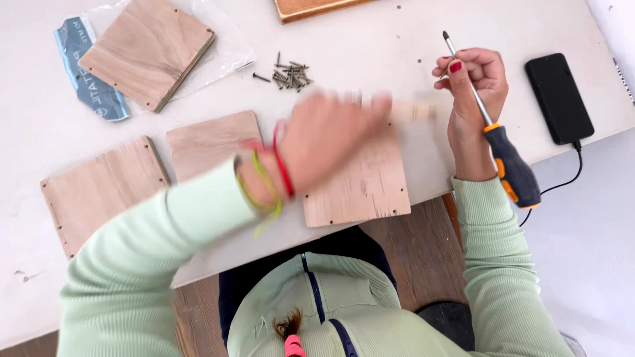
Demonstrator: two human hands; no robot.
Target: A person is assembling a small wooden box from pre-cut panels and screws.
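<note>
right hand (471, 92) is curled snug around a screwdriver (493, 132), fingers pinching the thin metal shaft up near the tip while the black and orange handle hangs down past the wrist. left hand (331, 142) is a smear of motion over the middle of the table, so i cannot tell whether it grips anything; a pale, blurred small piece (413, 111) sits just off its fingertips, too soft to name.

from the head view, that left hand and wrist, with red and yellow-green string bands, cover the top of a flat wooden panel (364, 182), light grain, small holes along its edges, its lower edge hanging over the table rim. the screwdriver is held clear above the white table (370, 46), right of that panel.

around it: two more wooden panels (102, 188) lie side by side on the left, the nearer one partly hidden by the mint-green sleeve. a fourth panel (147, 51) rests tilted on a clear plastic bag with a blue label card (86, 73) poking out. a loose heap of dark screws (290, 75) sits above the left hand. a black phone (559, 98) with a cable lies far right. another wood piece (311, 8) is cut off at the top edge.
</note>
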